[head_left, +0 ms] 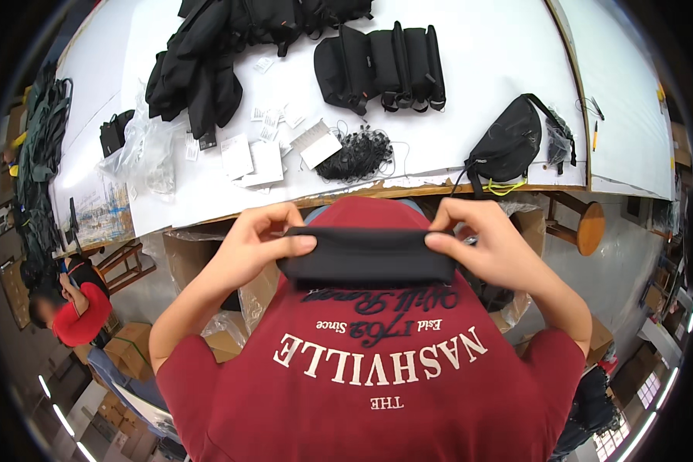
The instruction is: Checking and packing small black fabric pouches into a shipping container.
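A black folded fabric pouch (366,258) hangs level in front of my chest, close to the table's near edge. My left hand (266,242) pinches its upper left corner between thumb and fingers. At the upper right corner my right hand (473,239) grips it the same way. The pouch's lower edge is slightly blurred, and its far side is hidden. On the table beyond lie a tangled heap of black cords (356,154) and several white cards (263,162).
Black pouches (381,69) stand in a row on the white table (470,46). A pile of black bags (208,69) and clear plastic (150,150) lie left, a black waist bag (508,142) right. A wooden stool (589,229) stands below; a person in red (85,312) is at far left.
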`<state>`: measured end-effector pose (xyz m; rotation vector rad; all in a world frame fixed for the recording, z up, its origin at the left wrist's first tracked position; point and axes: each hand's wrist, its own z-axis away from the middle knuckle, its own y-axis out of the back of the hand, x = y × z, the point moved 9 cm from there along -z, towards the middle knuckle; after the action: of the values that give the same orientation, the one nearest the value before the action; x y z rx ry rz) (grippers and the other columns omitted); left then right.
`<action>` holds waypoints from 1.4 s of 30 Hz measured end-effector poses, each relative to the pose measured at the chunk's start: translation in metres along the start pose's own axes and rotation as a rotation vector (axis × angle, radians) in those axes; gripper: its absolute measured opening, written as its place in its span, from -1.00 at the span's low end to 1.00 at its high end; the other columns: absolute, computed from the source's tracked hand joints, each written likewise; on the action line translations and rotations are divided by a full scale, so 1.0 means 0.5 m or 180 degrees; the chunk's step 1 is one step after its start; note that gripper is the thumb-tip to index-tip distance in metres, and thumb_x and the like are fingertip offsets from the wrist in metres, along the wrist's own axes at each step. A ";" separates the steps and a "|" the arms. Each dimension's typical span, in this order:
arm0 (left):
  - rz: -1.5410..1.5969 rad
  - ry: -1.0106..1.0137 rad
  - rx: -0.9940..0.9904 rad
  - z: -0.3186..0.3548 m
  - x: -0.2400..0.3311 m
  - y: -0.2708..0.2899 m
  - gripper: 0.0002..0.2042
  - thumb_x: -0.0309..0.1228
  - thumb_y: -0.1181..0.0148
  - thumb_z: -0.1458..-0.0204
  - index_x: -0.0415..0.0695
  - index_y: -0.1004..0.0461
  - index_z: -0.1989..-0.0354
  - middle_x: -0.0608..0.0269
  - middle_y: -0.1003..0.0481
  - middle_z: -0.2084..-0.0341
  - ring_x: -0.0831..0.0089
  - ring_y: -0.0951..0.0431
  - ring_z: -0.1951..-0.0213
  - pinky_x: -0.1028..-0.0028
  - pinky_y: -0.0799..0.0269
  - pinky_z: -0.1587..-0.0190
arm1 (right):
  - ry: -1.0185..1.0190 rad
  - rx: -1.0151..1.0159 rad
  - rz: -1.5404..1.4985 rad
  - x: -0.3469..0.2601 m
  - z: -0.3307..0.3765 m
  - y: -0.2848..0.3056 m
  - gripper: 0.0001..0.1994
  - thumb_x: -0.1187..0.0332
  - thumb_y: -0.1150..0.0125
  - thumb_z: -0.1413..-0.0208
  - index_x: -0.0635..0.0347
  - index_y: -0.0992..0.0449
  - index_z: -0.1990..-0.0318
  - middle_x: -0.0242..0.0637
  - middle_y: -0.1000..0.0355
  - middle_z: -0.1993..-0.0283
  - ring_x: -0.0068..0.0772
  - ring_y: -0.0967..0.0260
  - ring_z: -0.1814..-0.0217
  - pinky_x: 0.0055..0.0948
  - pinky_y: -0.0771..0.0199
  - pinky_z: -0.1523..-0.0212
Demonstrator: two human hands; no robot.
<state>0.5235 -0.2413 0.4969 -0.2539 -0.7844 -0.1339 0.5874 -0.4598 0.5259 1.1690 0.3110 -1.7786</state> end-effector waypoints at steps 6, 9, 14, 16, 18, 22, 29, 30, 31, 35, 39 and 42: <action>0.1528 0.0064 -0.0440 -0.182 -0.046 -0.007 -0.82 -0.32 0.05 -0.15 -0.15 -0.40 0.35 0.35 -0.45 0.43 0.61 -0.45 0.35 0.60 -0.39 0.23 | 0.0503 0.0159 -0.1310 0.058 -0.076 0.037 -0.64 0.24 -0.05 -0.23 0.16 -0.32 -0.13 -0.32 -0.40 -0.01 -0.56 -0.39 0.11 -0.56 -0.35 0.06; 0.1820 0.0424 -0.0253 -0.214 -0.063 -0.030 -0.72 -0.24 0.13 -0.22 -0.18 -0.43 0.18 0.28 -0.50 0.31 0.57 -0.50 0.28 0.56 -0.44 0.17 | 0.0513 0.0198 -0.1527 0.110 -0.095 0.026 -0.64 0.24 -0.05 -0.24 0.19 -0.37 -0.13 -0.34 -0.42 0.01 -0.58 -0.38 0.08 -0.57 -0.34 0.02; 0.1579 -0.0565 0.0299 -0.267 0.022 0.017 -0.56 -0.07 0.24 -0.27 -0.19 -0.36 0.00 0.15 -0.49 0.17 0.48 -0.52 0.23 0.51 -0.48 0.21 | -0.0290 0.0682 -0.2580 0.195 -0.114 0.031 -0.65 0.22 -0.06 -0.24 0.27 -0.44 -0.05 -0.35 -0.47 0.14 -0.64 -0.40 0.15 -0.64 -0.41 0.16; 0.1618 -0.1113 0.0487 -0.278 0.042 0.040 -0.52 -0.02 0.28 -0.27 -0.21 -0.29 -0.06 0.08 -0.43 0.08 0.37 -0.53 0.24 0.47 -0.50 0.27 | -0.0454 0.0706 -0.3088 0.224 -0.126 0.023 -0.65 0.20 -0.02 -0.26 0.29 -0.44 -0.02 -0.32 -0.50 0.22 -0.61 -0.42 0.28 -0.63 -0.43 0.29; 0.1388 -0.1287 0.0824 -0.289 0.037 0.046 -0.58 -0.09 0.26 -0.28 -0.21 -0.29 -0.02 0.06 -0.41 0.08 0.38 -0.52 0.26 0.46 -0.49 0.30 | -0.0533 0.0498 -0.3648 0.240 -0.140 0.016 -0.63 0.15 0.04 -0.28 0.31 -0.43 0.05 -0.24 -0.51 0.33 -0.50 -0.47 0.42 -0.59 -0.46 0.43; 0.0434 -0.2001 0.1449 -0.257 0.062 -0.002 -0.75 -0.28 0.10 -0.26 -0.21 -0.28 0.08 0.12 -0.40 0.21 0.45 -0.49 0.31 0.50 -0.42 0.26 | -0.0562 0.1225 -0.3955 0.259 -0.168 0.046 -0.61 0.11 0.06 -0.28 0.28 -0.40 0.00 -0.21 -0.52 0.24 -0.51 -0.47 0.40 -0.61 -0.43 0.48; 0.1759 -0.1608 -0.0650 -0.359 0.068 -0.133 -0.37 0.04 -0.06 -0.11 -0.25 -0.24 -0.16 0.04 -0.29 -0.16 0.29 -0.34 -0.14 0.33 -0.28 -0.12 | 0.0114 0.0245 -0.3921 0.135 -0.202 0.015 -0.59 0.10 0.13 -0.31 0.26 -0.29 -0.08 -0.27 -0.47 0.26 -0.48 -0.46 0.47 -0.66 -0.41 0.48; 0.1985 -0.1562 -0.0557 -0.355 0.064 -0.131 -0.38 0.07 -0.06 -0.09 -0.25 -0.31 -0.10 -0.03 -0.31 -0.15 0.24 -0.35 -0.14 0.27 -0.30 -0.14 | 0.0022 0.0226 -0.3409 0.132 -0.203 0.011 -0.58 0.08 0.15 -0.32 0.24 -0.26 -0.09 -0.29 -0.46 0.30 -0.50 -0.45 0.51 -0.62 -0.44 0.47; 0.1979 -0.1564 -0.0549 -0.348 0.062 -0.127 -0.38 0.07 -0.06 -0.09 -0.25 -0.31 -0.10 -0.03 -0.31 -0.15 0.24 -0.35 -0.14 0.27 -0.30 -0.14 | 0.0127 0.0455 -0.2848 0.134 -0.198 0.026 -0.64 0.13 0.10 -0.31 0.27 -0.34 0.01 -0.30 -0.44 0.34 -0.53 -0.45 0.49 -0.60 -0.44 0.45; 0.3125 -0.1517 -0.0945 -0.332 0.054 -0.098 -0.52 -0.05 -0.14 -0.08 -0.23 -0.40 0.01 -0.06 -0.49 0.08 0.21 -0.50 0.02 0.21 -0.41 -0.07 | 0.1132 0.1770 -0.0795 0.071 -0.118 0.145 -0.86 0.40 -0.05 -0.21 0.29 -0.45 0.22 -0.33 -0.43 0.37 -0.64 -0.37 0.50 -0.64 -0.37 0.47; 0.3252 -0.1248 -0.0493 -0.321 0.044 -0.083 -0.60 -0.11 -0.02 -0.18 -0.25 -0.36 0.08 0.10 -0.47 0.29 0.20 -0.54 0.13 0.33 -0.53 0.12 | 0.1832 0.1369 -0.0079 -0.057 -0.042 0.136 -0.77 0.53 -0.25 0.03 0.19 -0.47 0.17 -0.31 -0.45 0.36 -0.61 -0.36 0.52 -0.64 -0.29 0.52; 0.3400 -0.1178 -0.0470 -0.308 0.058 -0.097 -0.63 -0.23 -0.06 -0.16 -0.28 -0.38 0.00 -0.06 -0.51 0.16 0.19 -0.59 0.21 0.27 -0.55 0.14 | 0.1889 0.1543 0.0404 -0.085 -0.046 0.117 -0.74 0.51 -0.33 0.13 0.18 -0.49 0.21 -0.32 -0.43 0.39 -0.54 -0.36 0.55 -0.59 -0.30 0.55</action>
<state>0.6383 -0.3312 0.4212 -0.8192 -0.9124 0.8869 0.6522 -0.4511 0.5647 2.0175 0.1402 -1.3974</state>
